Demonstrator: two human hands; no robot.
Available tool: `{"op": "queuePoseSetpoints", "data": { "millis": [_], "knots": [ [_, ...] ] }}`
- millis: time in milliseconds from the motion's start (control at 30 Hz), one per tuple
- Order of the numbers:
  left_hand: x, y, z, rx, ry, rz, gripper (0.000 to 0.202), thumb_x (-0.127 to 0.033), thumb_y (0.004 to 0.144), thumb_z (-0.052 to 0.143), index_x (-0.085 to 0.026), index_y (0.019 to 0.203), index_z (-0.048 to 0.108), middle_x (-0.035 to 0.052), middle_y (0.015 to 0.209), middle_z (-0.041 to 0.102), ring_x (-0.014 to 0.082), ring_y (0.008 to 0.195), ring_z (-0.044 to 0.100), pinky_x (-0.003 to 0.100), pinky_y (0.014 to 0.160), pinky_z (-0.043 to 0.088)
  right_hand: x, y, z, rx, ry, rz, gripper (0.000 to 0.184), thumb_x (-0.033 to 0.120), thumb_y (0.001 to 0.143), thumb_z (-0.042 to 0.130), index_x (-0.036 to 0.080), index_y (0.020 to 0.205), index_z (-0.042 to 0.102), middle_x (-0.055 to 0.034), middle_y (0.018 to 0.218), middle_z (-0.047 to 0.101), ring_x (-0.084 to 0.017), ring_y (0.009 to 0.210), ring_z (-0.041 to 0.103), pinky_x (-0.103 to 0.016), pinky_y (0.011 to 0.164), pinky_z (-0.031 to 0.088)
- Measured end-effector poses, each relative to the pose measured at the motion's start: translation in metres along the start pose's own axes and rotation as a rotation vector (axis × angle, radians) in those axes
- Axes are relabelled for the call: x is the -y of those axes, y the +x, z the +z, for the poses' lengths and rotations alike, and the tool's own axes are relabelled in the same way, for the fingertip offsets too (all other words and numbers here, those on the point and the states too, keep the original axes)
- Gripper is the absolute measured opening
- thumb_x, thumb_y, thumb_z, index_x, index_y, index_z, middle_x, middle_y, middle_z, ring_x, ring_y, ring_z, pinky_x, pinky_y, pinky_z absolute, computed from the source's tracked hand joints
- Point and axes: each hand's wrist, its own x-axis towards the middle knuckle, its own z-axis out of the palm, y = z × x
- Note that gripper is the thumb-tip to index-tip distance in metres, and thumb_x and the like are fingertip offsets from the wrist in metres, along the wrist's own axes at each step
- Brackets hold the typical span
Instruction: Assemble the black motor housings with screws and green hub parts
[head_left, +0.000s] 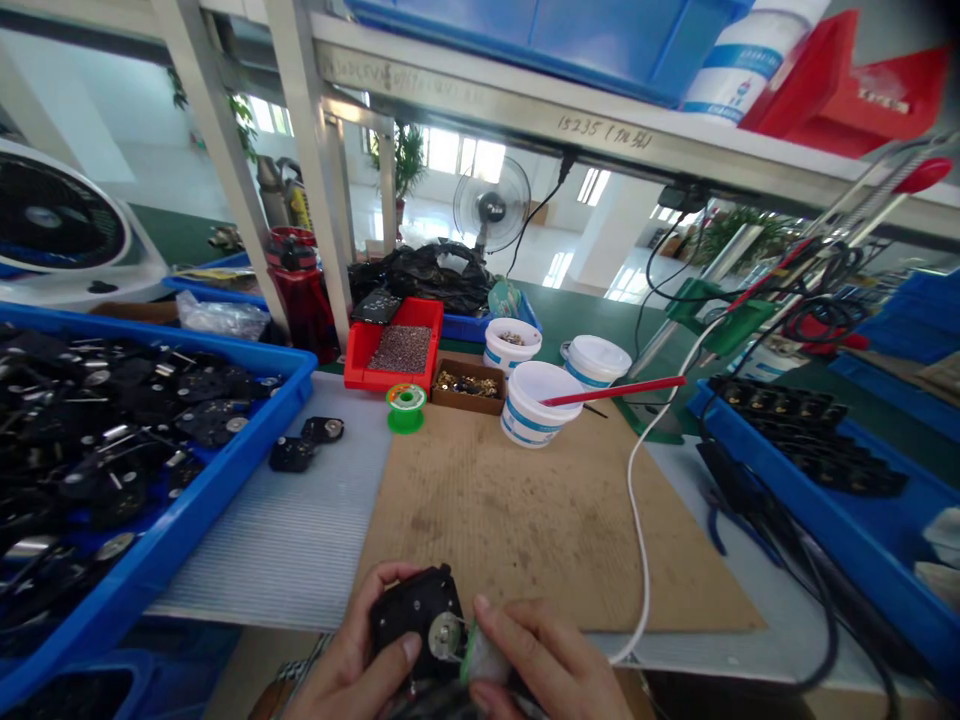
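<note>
My left hand (356,660) is closed around a black plastic housing (409,608), its thumb lying across the face. A round silvery metal disc (442,636) is set in that housing. Beside the disc, my right hand (559,655) pinches a whitish rounded piece with a green rim (487,658); its exact kind does not show. Thin light-coloured strands or prongs run between this piece and the disc. Both hands are at the near edge of a brown cardboard sheet (517,520). The bottom of the frame cuts off the lower part of what they hold.
At left, a blue tray (247,480) holds many black assemblies; two black parts (307,445) lie beside it. Behind the cardboard stand a red bin (360,377), a green solder spool (406,410) and white tubs (529,425). A white cable (640,530) crosses right, near another blue tray (795,510).
</note>
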Motion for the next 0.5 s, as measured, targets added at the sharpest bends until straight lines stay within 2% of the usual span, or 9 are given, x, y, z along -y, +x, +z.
{"op": "queuePoseSetpoints", "data": {
  "millis": [100, 200, 367, 500],
  "knots": [
    [0.004, 0.002, -0.004, -0.024, 0.071, 0.064, 0.047, -0.044, 0.079, 0.07, -0.032, 0.121, 0.055, 0.0018, 0.125, 0.064, 0.0298, 0.124, 0.052, 0.039, 0.101, 0.043, 0.007, 0.001, 0.013, -0.102, -0.023, 0.065, 0.036, 0.037, 0.1, 0.045, 0.02, 0.129, 0.057, -0.0088, 0.089, 0.071, -0.018, 0.072, 0.072, -0.021, 0.061, 0.059],
    [0.005, 0.002, -0.008, -0.015, 0.109, 0.088, 0.047, -0.045, 0.08, 0.068, -0.033, 0.124, 0.057, 0.0012, 0.13, 0.062, 0.0297, 0.128, 0.049, 0.037, 0.105, 0.041, 0.012, 0.003, 0.016, -0.2, -0.03, 0.108, 0.035, 0.04, 0.102, 0.039, 0.022, 0.124, 0.06, -0.0078, 0.085, 0.071, -0.018, 0.069, 0.072, -0.023, 0.058, 0.059],
    [0.005, 0.0, -0.008, -0.006, 0.173, 0.094, 0.045, -0.048, 0.082, 0.066, -0.033, 0.124, 0.058, 0.0006, 0.128, 0.063, 0.0292, 0.124, 0.053, 0.034, 0.095, 0.05, 0.014, 0.015, 0.002, -0.111, -0.092, -0.003, 0.033, 0.037, 0.102, 0.042, 0.017, 0.119, 0.061, -0.0079, 0.085, 0.073, -0.016, 0.069, 0.073, -0.017, 0.061, 0.059],
    [0.004, 0.001, -0.008, -0.043, 0.229, 0.162, 0.044, -0.052, 0.082, 0.067, -0.034, 0.121, 0.059, -0.0005, 0.126, 0.065, 0.0286, 0.125, 0.053, 0.034, 0.105, 0.043, 0.018, 0.026, -0.007, -0.177, -0.128, -0.006, 0.034, 0.037, 0.103, 0.038, 0.016, 0.111, 0.063, -0.0069, 0.08, 0.073, -0.015, 0.063, 0.073, -0.018, 0.056, 0.059]
  ]
}}
